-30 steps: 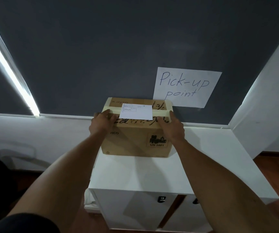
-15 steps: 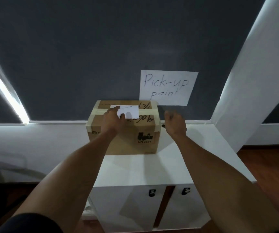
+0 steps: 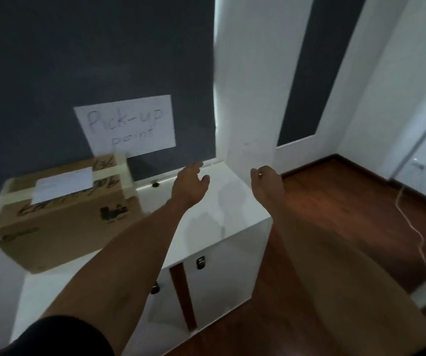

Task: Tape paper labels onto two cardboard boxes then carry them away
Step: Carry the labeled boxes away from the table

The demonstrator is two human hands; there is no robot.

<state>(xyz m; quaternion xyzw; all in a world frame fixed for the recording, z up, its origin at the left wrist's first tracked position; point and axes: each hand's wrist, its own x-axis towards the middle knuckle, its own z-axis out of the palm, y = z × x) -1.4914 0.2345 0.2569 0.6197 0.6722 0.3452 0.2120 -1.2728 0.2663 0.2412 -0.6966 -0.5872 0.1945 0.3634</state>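
Cardboard box (image 3: 60, 214) now free of both hands (image 3: 190, 185).

The whole picture is smeared by motion blur. On the cardboard box (image 3: 63, 217), the printing on the white paper label (image 3: 63, 185) is too blurred to read, as are the black handwriting across the top and the dark printed mark on the front face. The wall sign (image 3: 127, 125) shows faint words that are barely legible, and its lower left corner is hidden behind the box. The right hand (image 3: 267, 179) has its fingertips curled out of sight. Both upper arms are cut off by the bottom edge. The white cabinet (image 3: 227, 206) is partly covered by the left forearm, and its small dark door fittings are too small to identify.
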